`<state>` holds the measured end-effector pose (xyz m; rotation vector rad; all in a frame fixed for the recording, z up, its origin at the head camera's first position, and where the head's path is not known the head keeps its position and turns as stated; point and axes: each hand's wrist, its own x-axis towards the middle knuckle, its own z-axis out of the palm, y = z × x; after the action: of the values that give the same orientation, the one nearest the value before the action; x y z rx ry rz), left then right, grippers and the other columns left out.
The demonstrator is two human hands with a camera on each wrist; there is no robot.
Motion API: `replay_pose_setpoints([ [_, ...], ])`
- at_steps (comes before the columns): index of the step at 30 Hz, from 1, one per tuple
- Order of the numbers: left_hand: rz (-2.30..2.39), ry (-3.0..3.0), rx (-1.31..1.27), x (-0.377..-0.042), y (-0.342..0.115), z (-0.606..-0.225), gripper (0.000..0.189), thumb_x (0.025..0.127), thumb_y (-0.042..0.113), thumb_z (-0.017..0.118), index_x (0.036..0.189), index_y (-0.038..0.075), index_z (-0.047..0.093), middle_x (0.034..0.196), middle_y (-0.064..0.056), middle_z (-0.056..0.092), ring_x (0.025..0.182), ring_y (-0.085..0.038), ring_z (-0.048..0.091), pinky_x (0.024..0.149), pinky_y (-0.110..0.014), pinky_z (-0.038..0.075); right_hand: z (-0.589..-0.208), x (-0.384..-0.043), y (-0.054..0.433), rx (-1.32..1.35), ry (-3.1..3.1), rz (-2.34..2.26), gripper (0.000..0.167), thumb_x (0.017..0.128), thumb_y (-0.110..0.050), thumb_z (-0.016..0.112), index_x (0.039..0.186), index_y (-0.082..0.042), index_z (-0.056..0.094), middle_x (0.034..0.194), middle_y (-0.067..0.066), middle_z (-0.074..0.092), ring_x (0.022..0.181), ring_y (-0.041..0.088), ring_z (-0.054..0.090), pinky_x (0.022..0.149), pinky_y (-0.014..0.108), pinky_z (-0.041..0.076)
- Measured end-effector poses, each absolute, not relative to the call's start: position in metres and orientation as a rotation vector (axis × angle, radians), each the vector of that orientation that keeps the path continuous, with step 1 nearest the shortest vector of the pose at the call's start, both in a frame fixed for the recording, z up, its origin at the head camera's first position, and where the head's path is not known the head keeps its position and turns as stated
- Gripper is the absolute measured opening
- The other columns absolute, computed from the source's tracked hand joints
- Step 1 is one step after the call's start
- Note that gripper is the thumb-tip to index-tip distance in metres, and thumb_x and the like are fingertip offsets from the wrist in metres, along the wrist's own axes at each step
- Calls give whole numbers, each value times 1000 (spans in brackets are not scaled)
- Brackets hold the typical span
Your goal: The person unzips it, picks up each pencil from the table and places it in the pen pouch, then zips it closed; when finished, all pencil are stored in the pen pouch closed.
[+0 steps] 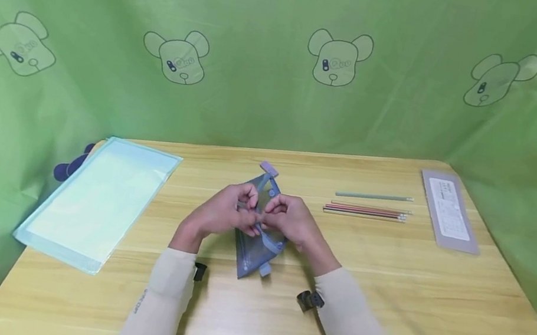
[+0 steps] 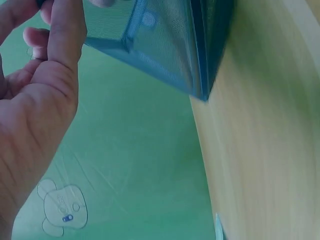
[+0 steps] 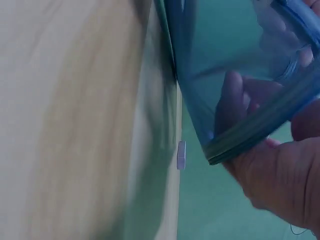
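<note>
A blue see-through mesh zipper pouch (image 1: 250, 253) is held up on edge between both hands over the middle of the table. My left hand (image 1: 229, 208) pinches its upper edge from the left, thumb and fingers bent together. From the right, my right hand (image 1: 294, 221) pinches the same edge, its fingertips close to the left hand's. In the left wrist view the pouch (image 2: 162, 42) hangs with a pointed corner down. The right wrist view has its zipper band crossing the right hand (image 3: 277, 180), with some fingers showing through the mesh. A small purple block (image 1: 269, 168) lies just beyond the pouch.
Several pencils (image 1: 365, 211) lie in a group on the right, with a green pencil (image 1: 373, 197) behind them. A grey labelled packet (image 1: 449, 211) is at the far right. A large pale-blue clear sleeve (image 1: 97, 203) covers the table's left side. Green curtains (image 1: 250, 86) surround the table.
</note>
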<state>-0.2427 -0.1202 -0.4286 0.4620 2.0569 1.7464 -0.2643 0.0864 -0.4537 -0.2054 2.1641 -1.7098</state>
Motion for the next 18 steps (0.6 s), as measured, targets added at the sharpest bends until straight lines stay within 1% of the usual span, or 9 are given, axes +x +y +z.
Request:
replay_pose_setpoints([
  [2, 1766, 2074, 445, -244, -125, -429, 22, 96, -13, 62, 98, 1, 45, 93, -11, 57, 78, -24, 77, 80, -44, 73, -449, -265, 90, -231, 2173, -1706, 12, 95, 3, 73, 104, 3, 65, 92, 7, 66, 83, 18, 70, 84, 30, 71],
  [4, 1774, 2103, 424, -244, -130, -429, 23, 95, -13, 63, 97, 2, 45, 92, -11, 55, 77, -24, 76, 79, -45, 73, -445, -270, 99, -290, 2227, -1671, 12, 97, 1, 73, 107, 4, 66, 97, 10, 68, 87, 21, 71, 87, 33, 71],
  [8, 1772, 2140, 392, -244, -139, -428, 25, 95, -13, 64, 96, 3, 45, 91, -11, 55, 76, -24, 75, 78, -43, 73, -441, -284, 137, -413, 2458, -1481, 15, 100, -6, 73, 112, 1, 69, 108, 17, 71, 96, 24, 70, 90, 31, 66],
  [10, 1766, 2148, 383, -244, -143, -427, 25, 95, -14, 64, 96, 3, 45, 92, -11, 54, 76, -24, 75, 79, -44, 73, -441, -290, 161, -427, 2575, -1368, 16, 100, -8, 73, 114, -1, 70, 113, 18, 73, 101, 26, 71, 93, 34, 64],
  [14, 1748, 2155, 382, -243, -147, -425, 25, 95, -13, 64, 96, 3, 45, 94, -12, 53, 77, -24, 76, 80, -46, 73, -444, -298, 209, -384, 2704, -1195, 22, 100, -5, 72, 121, 0, 68, 120, 22, 72, 113, 35, 70, 106, 49, 62],
  [16, 1742, 2157, 381, -243, -148, -424, 25, 95, -13, 64, 96, 3, 45, 94, -12, 54, 77, -24, 76, 80, -47, 73, -446, -300, 230, -366, 2745, -1117, 26, 100, -4, 72, 124, 1, 67, 122, 24, 72, 116, 38, 69, 109, 56, 60],
  [18, 1736, 2163, 379, -242, -149, -424, 25, 95, -13, 64, 96, 3, 45, 94, -13, 55, 77, -24, 77, 80, -48, 73, -449, -302, 247, -357, 2769, -1059, 29, 99, -4, 72, 126, 2, 65, 124, 26, 71, 118, 41, 68, 110, 59, 58],
])
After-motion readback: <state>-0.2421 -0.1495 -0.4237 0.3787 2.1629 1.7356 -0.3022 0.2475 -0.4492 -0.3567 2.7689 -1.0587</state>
